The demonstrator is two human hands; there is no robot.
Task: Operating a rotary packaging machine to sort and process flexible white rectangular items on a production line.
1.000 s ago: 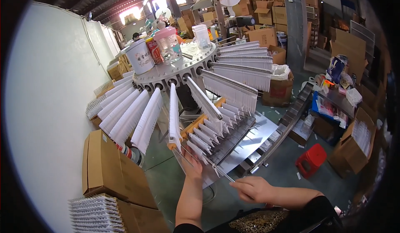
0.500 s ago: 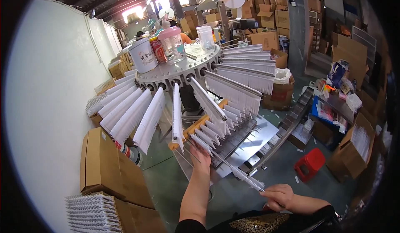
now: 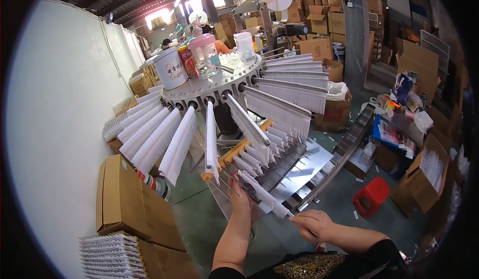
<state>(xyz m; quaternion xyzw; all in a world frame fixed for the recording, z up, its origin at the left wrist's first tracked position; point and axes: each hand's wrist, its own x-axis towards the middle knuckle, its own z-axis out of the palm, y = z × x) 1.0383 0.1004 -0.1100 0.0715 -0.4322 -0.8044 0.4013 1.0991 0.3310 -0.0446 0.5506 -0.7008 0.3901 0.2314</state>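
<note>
My right hand [image 3: 315, 224] is closed round the near end of a thin metal rod [image 3: 292, 217]. A white fringed strip [image 3: 266, 197] hangs along that rod, which slants up and left toward my left hand. My left hand [image 3: 240, 195] is raised at the near end of a yellow rack [image 3: 236, 151], beside the strip's far end and some thin bare rods. Its fingers are partly hidden, so their grip is unclear. Several more white fringed strips [image 3: 248, 161] sit side by side along the rack, over a metal plate [image 3: 315, 157].
A round machine table [image 3: 219, 81] carries many spokes draped with white fringe [image 3: 178, 147]. Buckets and a pink-lidded jug [image 3: 204, 54] stand on it. Cardboard boxes [image 3: 142, 199] are at the left, a red stool [image 3: 370, 197] at the right, near a conveyor [image 3: 353, 137].
My right hand has moved left and slightly up, bringing the rod closer to the rack. More white strip now shows between my hands. My left hand has stayed nearly in place.
</note>
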